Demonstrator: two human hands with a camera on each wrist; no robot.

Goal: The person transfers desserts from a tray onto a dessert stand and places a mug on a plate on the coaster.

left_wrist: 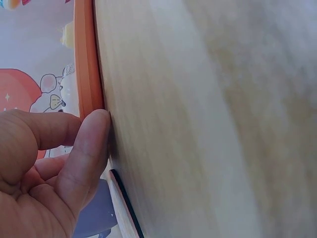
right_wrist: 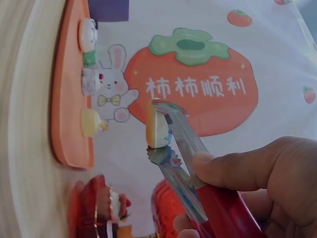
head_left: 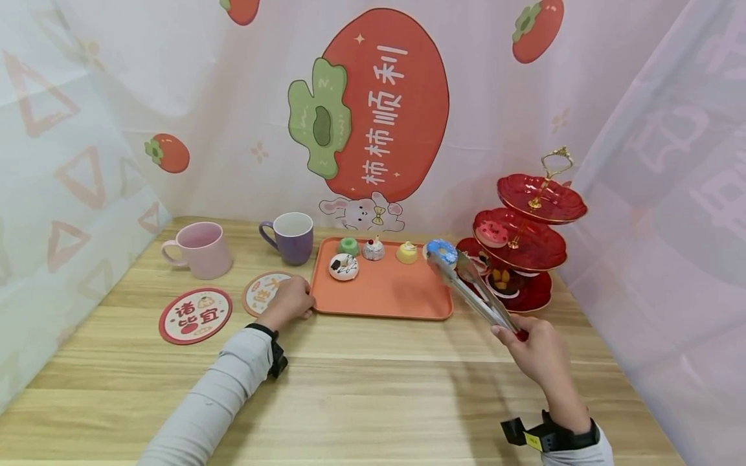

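Note:
My left hand (head_left: 289, 301) pinches the near left corner of an orange tray (head_left: 379, 296) between thumb and fingers; the left wrist view shows the thumb against the tray's edge. Metal tongs (head_left: 479, 299) with red handles are gripped by my right hand (head_left: 539, 349). Between the tong tips a toy donut (right_wrist: 157, 129) with blue icing is held, raised off the tray's right end. On the tray stand a white donut (head_left: 344, 266), a green ring-shaped cake (head_left: 348, 246), a white cake (head_left: 373, 248) with a red berry and a yellow cake (head_left: 407, 252).
At the right stands a red three-tier stand (head_left: 519, 239); a pink donut (head_left: 492, 233) is on its middle tier and more sweets on its bottom tier. A pink mug (head_left: 204, 250), a purple mug (head_left: 294, 239) and two round coasters (head_left: 195, 316) are at the left.

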